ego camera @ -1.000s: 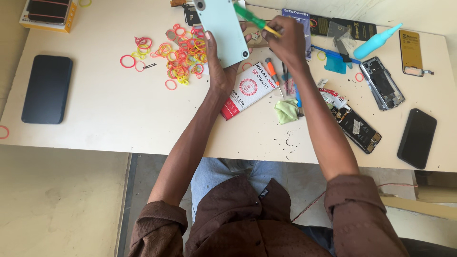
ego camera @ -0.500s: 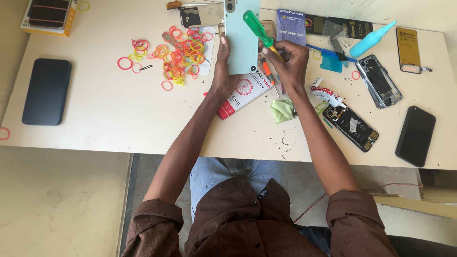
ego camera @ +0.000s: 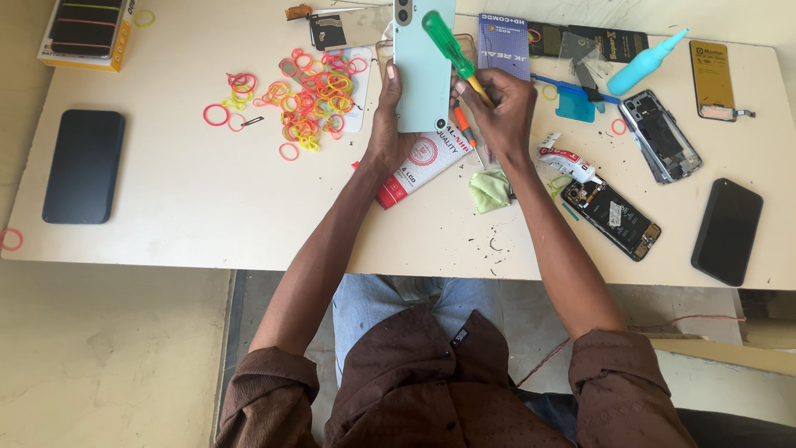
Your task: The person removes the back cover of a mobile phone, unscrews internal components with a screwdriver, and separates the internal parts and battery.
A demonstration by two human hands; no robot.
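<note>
Bright even light, soft shadows, perhaps slight blur

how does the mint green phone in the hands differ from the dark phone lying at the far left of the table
The mint green phone is held up off the table in the left hand, back side showing with its camera lenses; the dark phone lies flat on the table, untouched. The green one is pale, with the right hand's green-handled screwdriver across it; the dark one is plain navy-black. Both are slim rounded rectangles.

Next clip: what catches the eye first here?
The pale green phone held upright at top centre by the left hand, with the right hand working a green-handled screwdriver against it. Left of them, a bright heap of rubber bands; right, opened phones.
</note>
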